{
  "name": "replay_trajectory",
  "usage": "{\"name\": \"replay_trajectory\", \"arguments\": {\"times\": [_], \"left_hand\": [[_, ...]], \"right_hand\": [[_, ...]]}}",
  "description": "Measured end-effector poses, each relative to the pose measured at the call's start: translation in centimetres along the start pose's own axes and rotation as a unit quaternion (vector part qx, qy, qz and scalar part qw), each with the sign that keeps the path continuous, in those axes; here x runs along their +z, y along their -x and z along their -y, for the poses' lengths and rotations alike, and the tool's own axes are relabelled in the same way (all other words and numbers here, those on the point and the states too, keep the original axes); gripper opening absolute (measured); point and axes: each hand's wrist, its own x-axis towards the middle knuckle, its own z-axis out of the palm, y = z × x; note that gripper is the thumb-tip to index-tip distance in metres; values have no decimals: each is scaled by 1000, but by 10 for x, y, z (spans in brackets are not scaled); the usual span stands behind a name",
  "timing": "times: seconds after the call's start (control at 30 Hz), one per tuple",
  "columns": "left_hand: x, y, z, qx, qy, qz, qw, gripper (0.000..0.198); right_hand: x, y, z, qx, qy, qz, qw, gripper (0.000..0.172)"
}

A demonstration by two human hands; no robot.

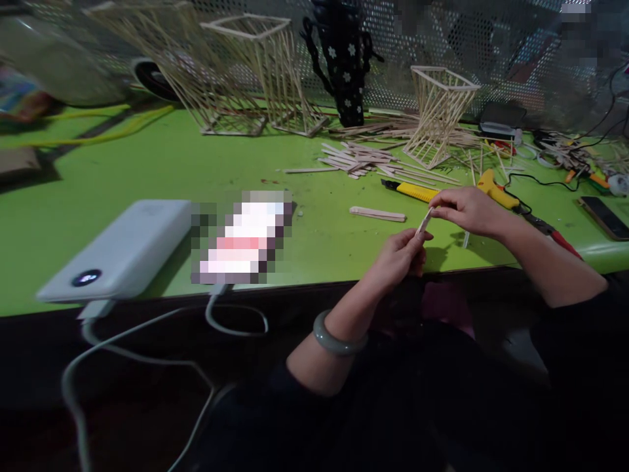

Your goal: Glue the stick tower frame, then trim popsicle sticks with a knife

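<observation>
A short, pale wooden stick [424, 221] is held above the front edge of the green table [122, 157], slanting up from one hand to the other; the left hand [398, 257] pinches its lower end between thumb and fingers, and the right hand [464, 210] grips its upper end with the fingertips, so both hands are closed on it; whether it is one stick or several laid together, I cannot tell; a gray bangle [339, 337] circles the left wrist.

Just left of the hands, a flat bundle of sticks [377, 214] lies on the table; beyond the right hand lies a yellow cutter knife [415, 191], partly hidden by the fingers, and a yellow glue gun [494, 189] is just beside that hand; farther back, loose sticks [358, 159] spread in a pile, with a small twisted stick tower [437, 118] standing among them; a black flowered cup [346, 72] stands behind the pile, and a taller stick tower [275, 78] stands to its left; well apart on the left, a phone with a blurred screen [243, 239] lies near a white power bank [122, 246]; a dark phone [609, 217] lies at the far right.
</observation>
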Motion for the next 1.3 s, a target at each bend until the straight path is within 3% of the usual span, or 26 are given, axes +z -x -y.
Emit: {"name": "replay_trajectory", "arguments": {"times": [0.4,0.73,0.87,1.0,1.07,1.17,1.23,1.3], "left_hand": [[4,0,0,57,16,-53,997,19],[7,-3,-2,57,29,-79,995,24],[8,-2,-1,63,44,-91,993,25],[7,-1,0,83,69,-94,990,22],[5,-2,1,92,80,-92,988,18],[3,-4,4,102,86,-92,987,17],[3,-6,7,116,76,-81,987,19],[2,-6,10,134,52,-65,987,25]], "right_hand": [[3,9,8,-66,248,-68,964,34],[14,6,-8,-115,256,-155,947,41],[20,8,-3,-92,193,-177,961,37],[25,11,3,-77,11,-191,979,22],[27,12,1,-26,-118,-228,966,17],[32,11,-1,94,-268,-277,918,29],[36,11,3,153,-315,-228,908,40],[41,11,12,171,-330,-145,917,43]]}}
